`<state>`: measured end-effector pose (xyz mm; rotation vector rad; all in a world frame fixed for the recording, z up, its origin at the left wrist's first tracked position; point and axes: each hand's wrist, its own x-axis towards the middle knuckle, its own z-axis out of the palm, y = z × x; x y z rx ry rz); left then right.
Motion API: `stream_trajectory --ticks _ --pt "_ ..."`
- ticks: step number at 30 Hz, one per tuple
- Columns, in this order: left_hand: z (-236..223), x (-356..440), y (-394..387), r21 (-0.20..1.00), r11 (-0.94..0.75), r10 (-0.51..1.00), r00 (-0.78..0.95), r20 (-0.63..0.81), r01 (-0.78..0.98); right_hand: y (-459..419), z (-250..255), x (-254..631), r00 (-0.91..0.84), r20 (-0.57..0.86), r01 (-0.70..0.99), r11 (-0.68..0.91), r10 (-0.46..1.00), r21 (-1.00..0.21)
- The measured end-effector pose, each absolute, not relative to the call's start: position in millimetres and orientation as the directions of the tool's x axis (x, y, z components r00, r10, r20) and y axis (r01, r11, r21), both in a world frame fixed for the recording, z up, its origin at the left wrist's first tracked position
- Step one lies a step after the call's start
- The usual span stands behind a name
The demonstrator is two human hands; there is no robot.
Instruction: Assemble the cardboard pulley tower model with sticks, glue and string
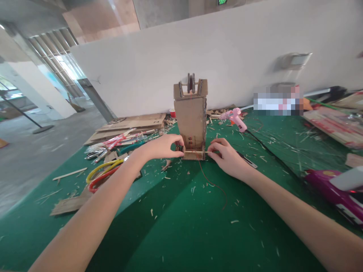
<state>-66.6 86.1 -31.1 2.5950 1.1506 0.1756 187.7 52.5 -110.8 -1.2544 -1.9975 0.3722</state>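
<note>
A tall cardboard tower [191, 117] stands upright on the green table, with a cardboard pulley wheel [191, 83] between two brackets at its top. Across its base runs a thin wooden stick [194, 152]. My left hand [168, 146] is closed at the tower's lower left, its thumb and fingers around a small round cardboard wheel [178, 149] by the stick's left end. At the other side my right hand [224, 153] pinches the stick's right end. A red thread [211, 182] trails from the base onto the table.
Left of the tower lie scissors with yellow and red handles [95, 177], wrapped sticks [113, 141] and flat cardboard sheets [130, 122]. On the right are a pink glue gun [236, 118] with a black cord, a utility knife [247, 160] and a purple device [329, 189]. Scraps litter the green tabletop [181, 226].
</note>
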Motion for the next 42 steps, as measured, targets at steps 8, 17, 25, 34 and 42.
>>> stream_trajectory --ticks 8,17,25,34,42 --pt "-30.7 -66.8 85.0 0.321 -0.631 0.743 0.669 -0.015 0.707 50.5 -110.6 186.2 -0.226 0.417 0.604 0.462 0.880 -0.649" --pt "-30.8 -66.0 84.8 0.323 -0.636 0.738 0.675 -0.012 0.701 51.3 -110.1 185.8 -0.228 0.412 0.641 0.454 0.882 -0.618" --pt "-30.1 -65.2 84.1 0.321 -0.625 0.745 0.667 -0.026 0.712 52.2 -113.6 188.1 -0.259 0.440 0.640 0.494 0.860 -0.588" --pt "-30.9 -65.5 83.9 0.342 -0.621 0.745 0.667 -0.024 0.705 49.9 -111.1 186.3 -0.255 0.418 0.626 0.478 0.872 -0.616" --pt "-30.4 -64.4 83.3 0.342 -0.612 0.749 0.662 -0.038 0.713 49.3 -109.4 186.1 -0.254 0.404 0.633 0.467 0.879 -0.617"
